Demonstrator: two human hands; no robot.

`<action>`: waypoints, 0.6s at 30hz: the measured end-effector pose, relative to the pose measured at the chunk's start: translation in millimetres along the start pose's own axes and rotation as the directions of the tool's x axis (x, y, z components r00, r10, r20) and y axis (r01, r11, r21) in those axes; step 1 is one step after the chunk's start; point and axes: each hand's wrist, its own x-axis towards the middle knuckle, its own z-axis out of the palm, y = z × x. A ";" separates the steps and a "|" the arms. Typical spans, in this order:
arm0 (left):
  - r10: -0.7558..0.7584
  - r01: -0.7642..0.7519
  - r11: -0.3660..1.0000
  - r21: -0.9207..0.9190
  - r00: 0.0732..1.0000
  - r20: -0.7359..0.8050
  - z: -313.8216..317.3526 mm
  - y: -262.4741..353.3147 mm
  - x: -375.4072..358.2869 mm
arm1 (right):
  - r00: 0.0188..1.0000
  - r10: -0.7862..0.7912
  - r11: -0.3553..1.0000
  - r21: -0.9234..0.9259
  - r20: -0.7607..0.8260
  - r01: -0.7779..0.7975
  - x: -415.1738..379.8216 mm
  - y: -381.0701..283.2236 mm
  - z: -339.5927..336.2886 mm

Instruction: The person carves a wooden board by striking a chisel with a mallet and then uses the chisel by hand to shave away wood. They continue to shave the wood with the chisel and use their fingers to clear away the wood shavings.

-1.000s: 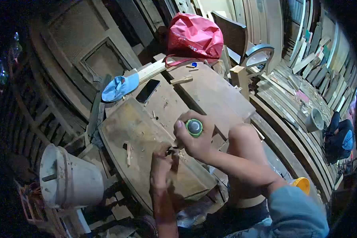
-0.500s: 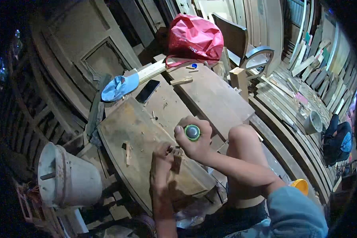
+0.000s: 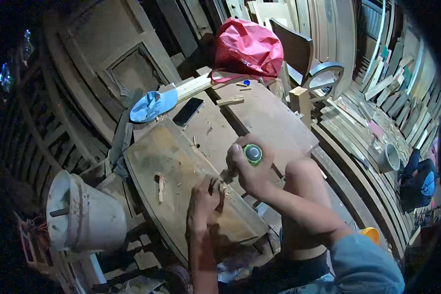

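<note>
My right hand [image 3: 250,166] is wrapped round the handle of a chisel [image 3: 253,154], seen end-on with its grey cap and green ring. Part of its metal shank shows below the fist, close over a small wooden block [image 3: 222,192]. The block sits on a worn wooden panel [image 3: 147,147], and my left hand [image 3: 204,200] grips it with bent fingers, mostly hiding it. Pale shavings lie beside the block. Further left on the panel is a loose wood offcut [image 3: 161,188].
Behind the panel lie a phone [image 3: 188,111], a blue cap [image 3: 154,106] and a pink bag [image 3: 250,49]. A white bucket [image 3: 95,215] stands at the left. Stacked planks [image 3: 348,152] run along the right, with a grey bucket [image 3: 388,158] beyond.
My right hand has risen slightly and moved right, away from the block, with the chisel. My left hand stays at the block. The whole view has shifted a little.
</note>
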 end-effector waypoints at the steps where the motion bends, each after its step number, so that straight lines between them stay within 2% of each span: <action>1: 0.001 -0.001 1.000 0.001 1.000 0.002 -0.4 1.0 0.2 | 1.000 0.008 1.000 0.015 0.004 -0.008 0.6 -1.6 0.7; 2: 0.010 -0.009 1.000 -0.017 1.000 0.015 -1.3 1.5 0.9 | 1.000 -0.020 0.997 0.079 -0.020 0.021 0.6 -4.2 3.7; 4: 0.015 -0.013 0.999 -0.037 0.999 0.030 0.6 -2.8 -0.1 | 1.000 -0.021 0.998 0.062 0.000 0.021 -0.4 -1.4 2.9; 6: 0.130 -0.130 0.991 0.010 0.989 -0.067 5.8 -11.7 0.4 | 0.999 -0.054 0.998 0.041 -0.005 0.054 0.3 -0.2 2.4; 9: 0.130 -0.130 0.992 0.004 0.991 -0.032 2.7 -7.3 3.2 | 1.000 -0.005 0.999 0.053 0.016 0.004 -1.1 -10.4 1.1; 11: 0.111 -0.110 0.993 0.039 0.993 -0.038 -0.7 -2.6 1.5 | 0.999 -0.026 0.999 0.029 0.029 0.026 -1.0 -6.6 2.1; 13: -0.017 0.026 0.985 -0.169 0.999 0.051 -0.6 -5.7 0.7 | 0.996 -0.071 0.997 -0.025 0.050 0.073 -2.9 -3.5 1.3; 14: 0.068 -0.065 0.997 0.052 0.996 -0.065 1.6 -3.2 -1.1 | 0.999 -0.039 0.999 -0.006 0.038 0.040 -3.0 -3.2 2.5; 15: 0.073 -0.070 0.996 0.054 0.995 -0.067 2.0 -3.8 -0.9 | 0.998 -0.045 0.999 -0.004 0.036 0.045 -3.6 -6.6 0.4; 17: 0.002 -0.001 0.999 -0.042 1.000 0.015 3.6 -7.7 -2.0 | 0.964 -0.170 0.984 -0.018 0.204 0.178 -7.4 -16.1 -5.2; 18: 0.119 -0.119 0.993 -0.007 0.992 -0.037 4.8 -9.7 0.3 | 0.971 -0.132 0.989 -0.035 0.201 0.142 -7.8 -7.2 -5.3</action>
